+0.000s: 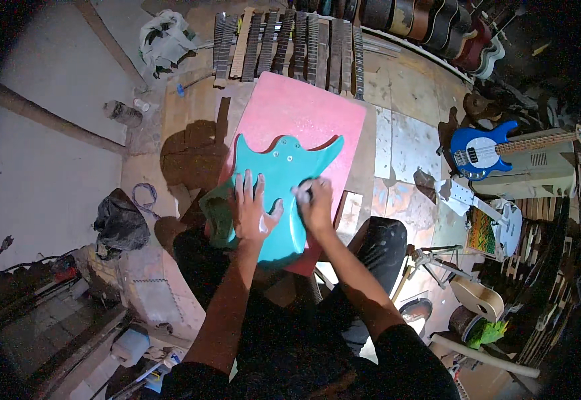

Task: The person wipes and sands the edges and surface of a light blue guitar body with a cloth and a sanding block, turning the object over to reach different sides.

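- Left hand (256, 210): palm down, fingers extended on the teal guitar body (282, 181).
- Right hand (318, 205): apart from the left, curled at the body's right edge; blurred, any grip undeterminable.
- Body: lies beneath both hands, on the pink board (304, 107).

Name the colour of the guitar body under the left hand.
The guitar body is teal green, clearest in the head view.

A pink board (304, 103) carries a teal guitar body (279, 187) lying on it.
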`<control>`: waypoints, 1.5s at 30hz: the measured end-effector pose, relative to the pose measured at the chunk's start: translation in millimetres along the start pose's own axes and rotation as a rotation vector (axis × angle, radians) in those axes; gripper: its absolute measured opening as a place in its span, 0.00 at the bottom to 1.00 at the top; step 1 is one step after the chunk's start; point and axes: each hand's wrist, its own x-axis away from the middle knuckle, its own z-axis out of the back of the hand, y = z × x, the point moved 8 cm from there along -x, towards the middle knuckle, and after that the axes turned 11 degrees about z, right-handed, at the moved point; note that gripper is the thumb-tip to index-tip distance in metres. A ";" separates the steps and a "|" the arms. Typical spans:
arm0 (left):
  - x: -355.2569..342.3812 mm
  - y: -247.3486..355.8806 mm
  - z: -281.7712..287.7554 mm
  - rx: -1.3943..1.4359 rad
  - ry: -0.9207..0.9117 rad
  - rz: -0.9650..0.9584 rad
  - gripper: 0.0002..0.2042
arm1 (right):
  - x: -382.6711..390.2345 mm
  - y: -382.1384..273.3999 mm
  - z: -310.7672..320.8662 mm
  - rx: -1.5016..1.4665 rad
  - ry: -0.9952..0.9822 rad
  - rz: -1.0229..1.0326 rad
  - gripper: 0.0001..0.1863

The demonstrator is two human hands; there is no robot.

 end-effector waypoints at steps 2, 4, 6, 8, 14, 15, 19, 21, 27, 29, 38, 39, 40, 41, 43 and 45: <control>0.3 -2.6 0.4 0.021 0.008 0.005 0.38 | 27.2 -4.4 -6.5 -0.053 -0.079 -0.101 0.10; 0.2 -8.1 -1.4 0.034 0.020 0.022 0.38 | 24.7 1.9 -8.3 0.015 -0.090 -0.107 0.09; 0.5 -11.4 -5.0 0.004 0.024 0.034 0.38 | -2.3 26.3 4.5 0.000 0.079 -0.104 0.10; 2.3 -14.8 -8.4 -0.026 0.025 0.046 0.38 | -25.9 56.2 16.5 0.076 0.214 -0.218 0.10; 3.8 -16.6 -11.0 -0.057 0.002 0.080 0.38 | -56.1 83.8 27.0 -0.236 0.533 -0.349 0.13; 3.8 -16.2 -10.2 -0.057 -0.005 0.084 0.38 | -48.8 78.7 25.9 -0.093 0.492 -0.278 0.13; 2.1 -10.7 -15.0 0.004 -0.062 0.107 0.38 | -32.5 114.6 35.8 0.179 0.338 -0.221 0.12; 2.8 -15.9 -18.0 0.096 -0.024 0.077 0.39 | -56.7 129.2 44.8 0.267 0.382 -0.274 0.11; 4.3 -13.4 -9.0 0.148 -0.117 0.203 0.39 | -52.5 88.3 33.0 0.031 0.387 -0.330 0.11; 0.3 -6.7 -7.2 0.102 -0.108 0.167 0.39 | -43.7 116.2 30.0 0.130 0.332 -0.221 0.11; 2.7 -16.7 -8.0 0.136 -0.092 0.181 0.40 | -39.6 98.9 26.3 0.003 0.326 -0.263 0.12; 3.5 -19.0 -7.9 0.201 -0.112 0.224 0.40 | -30.4 65.0 23.6 -0.081 0.320 -0.114 0.11; 4.5 -17.3 -11.4 0.273 -0.141 0.256 0.40 | -12.9 60.3 22.4 0.139 0.237 -0.135 0.11; 4.4 -14.5 -8.1 0.198 -0.086 0.182 0.40 | -12.2 52.7 25.8 0.153 0.236 -0.075 0.11; 1.4 -12.2 -5.9 0.060 -0.003 0.067 0.40 | -16.8 55.0 30.5 0.081 0.279 -0.094 0.12; -1.2 0.5 -0.5 -0.036 0.021 0.024 0.40 | -25.2 79.5 36.2 -0.072 0.361 -0.248 0.12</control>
